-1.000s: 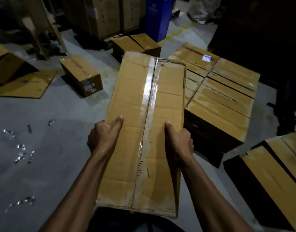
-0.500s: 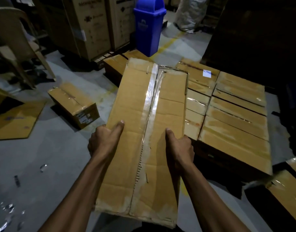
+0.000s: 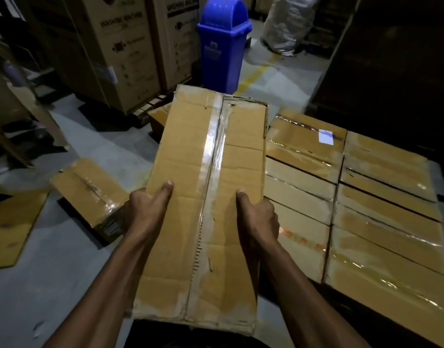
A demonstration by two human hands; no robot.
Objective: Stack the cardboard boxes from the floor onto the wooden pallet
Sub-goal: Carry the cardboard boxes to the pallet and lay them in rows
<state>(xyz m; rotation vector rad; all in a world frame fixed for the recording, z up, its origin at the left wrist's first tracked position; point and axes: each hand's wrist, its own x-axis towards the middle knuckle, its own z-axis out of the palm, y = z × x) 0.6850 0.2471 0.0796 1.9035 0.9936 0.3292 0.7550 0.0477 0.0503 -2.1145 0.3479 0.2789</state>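
Observation:
I hold a long taped cardboard box lengthwise in front of me, above the floor. My left hand grips its left side with the thumb on top. My right hand grips its right side the same way. To the right lies a flat layer of several taped cardboard boxes packed side by side; the pallet under them is hidden. The carried box overlaps the left edge of that layer in view. Another small cardboard box lies on the floor at the left.
A blue bin stands ahead, with tall printed cartons to its left and a grey sack behind. Flat cardboard sheets lie on the floor at the left. A chair stands at the far left. Dark stacks rise at the right.
I have moved forward and to the right with the box in both hands. The layer of boxes is closer and fills more of the right side. My grip is unchanged.

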